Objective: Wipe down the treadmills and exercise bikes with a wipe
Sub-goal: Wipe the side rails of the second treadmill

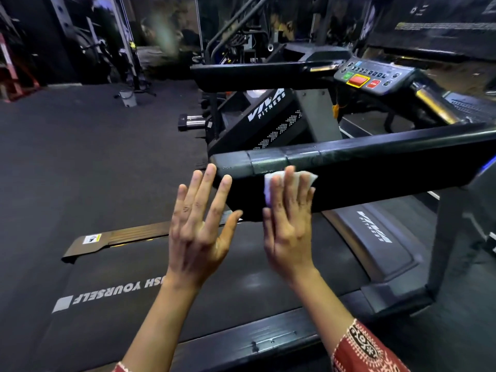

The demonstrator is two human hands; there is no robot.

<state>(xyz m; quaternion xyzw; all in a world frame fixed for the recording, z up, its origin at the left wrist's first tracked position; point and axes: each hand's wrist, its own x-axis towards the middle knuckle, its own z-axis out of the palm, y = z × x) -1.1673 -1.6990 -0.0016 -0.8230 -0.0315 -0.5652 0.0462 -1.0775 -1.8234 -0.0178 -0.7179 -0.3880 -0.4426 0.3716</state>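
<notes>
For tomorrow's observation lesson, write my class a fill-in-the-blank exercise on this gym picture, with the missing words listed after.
1. The right hand presses a white ____ flat against the treadmill's handrail.
2. The left hand, fingers spread, holds ____.
3. The biggest button on the console is ____.

Missing words: wipe; nothing; red.

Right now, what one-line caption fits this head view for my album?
Right hand presses a white wipe flat against the treadmill's black padded handrail, the left hand open beside it.

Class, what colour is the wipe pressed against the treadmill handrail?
The wipe is white; the head view shows it best.
</notes>
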